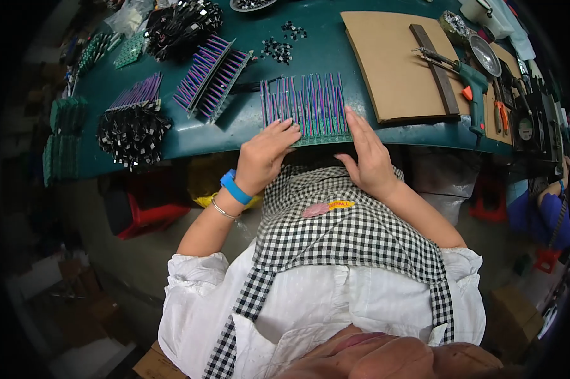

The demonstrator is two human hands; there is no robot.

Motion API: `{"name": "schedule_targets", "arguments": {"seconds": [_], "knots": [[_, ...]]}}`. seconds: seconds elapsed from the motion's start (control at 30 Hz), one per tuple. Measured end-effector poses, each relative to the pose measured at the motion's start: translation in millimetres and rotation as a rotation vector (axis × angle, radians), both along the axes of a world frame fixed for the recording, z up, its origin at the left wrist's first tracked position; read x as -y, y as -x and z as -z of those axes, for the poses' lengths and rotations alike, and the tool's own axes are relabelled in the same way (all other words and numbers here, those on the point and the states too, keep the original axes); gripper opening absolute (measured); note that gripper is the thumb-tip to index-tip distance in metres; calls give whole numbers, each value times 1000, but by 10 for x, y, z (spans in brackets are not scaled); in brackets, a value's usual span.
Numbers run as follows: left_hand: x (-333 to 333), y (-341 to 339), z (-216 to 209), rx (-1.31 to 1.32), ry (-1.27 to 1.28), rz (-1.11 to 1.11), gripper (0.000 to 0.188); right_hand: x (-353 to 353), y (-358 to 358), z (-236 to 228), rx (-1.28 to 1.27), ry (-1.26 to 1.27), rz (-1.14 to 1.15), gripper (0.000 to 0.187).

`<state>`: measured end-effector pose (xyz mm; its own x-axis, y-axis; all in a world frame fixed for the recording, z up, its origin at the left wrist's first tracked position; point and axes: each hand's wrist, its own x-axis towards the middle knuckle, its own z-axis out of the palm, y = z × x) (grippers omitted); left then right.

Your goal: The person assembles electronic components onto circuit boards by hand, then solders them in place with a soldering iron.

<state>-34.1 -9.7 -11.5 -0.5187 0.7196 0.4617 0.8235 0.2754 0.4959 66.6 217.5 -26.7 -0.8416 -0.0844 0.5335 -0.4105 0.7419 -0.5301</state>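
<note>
A green rack of upright purple strips (pixel 305 104) stands at the near edge of the dark green table (pixel 335 50). My left hand (pixel 264 155) rests against the rack's left front corner, fingers curled onto its edge. My right hand (pixel 368 155) lies flat with fingers together against the rack's right front edge. Neither hand lifts the rack off the table. I wear a blue wristband and a thin bracelet on my left wrist, plus a black-and-white checked apron over a white shirt.
Two more racks of purple strips (pixel 210 77) (pixel 136 93) and piles of small black parts (pixel 132 131) (pixel 182 24) lie to the left. A brown board (pixel 392 63) with a dark bar, a green power screwdriver (pixel 471 82) and tools sit to the right. Red stools stand below.
</note>
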Motion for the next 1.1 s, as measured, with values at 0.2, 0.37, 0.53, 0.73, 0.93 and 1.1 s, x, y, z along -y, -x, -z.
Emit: {"name": "schedule_targets", "arguments": {"seconds": [0.2, 0.37, 0.53, 0.73, 0.93, 1.1], "knots": [[68, 72, -166, 211, 38, 75, 30, 29, -64, 26, 4, 126, 17, 81], [90, 59, -696, -268, -101, -18, 29, 16, -69, -33, 3, 182, 61, 83], [397, 257, -1081, -674, -163, -362, 27, 57, 1, -205, 85, -150, -4, 74], [934, 1064, -533, -472, -178, -592, 32, 52, 25, -90, -87, -268, -33, 30], [1032, 1039, 81, 122, -127, -497, 36, -60, -37, -229, -189, -249, -98, 18], [822, 807, -78, -91, 256, -586, 99, -134, 107, -865, -363, -235, -26, 15]]}}
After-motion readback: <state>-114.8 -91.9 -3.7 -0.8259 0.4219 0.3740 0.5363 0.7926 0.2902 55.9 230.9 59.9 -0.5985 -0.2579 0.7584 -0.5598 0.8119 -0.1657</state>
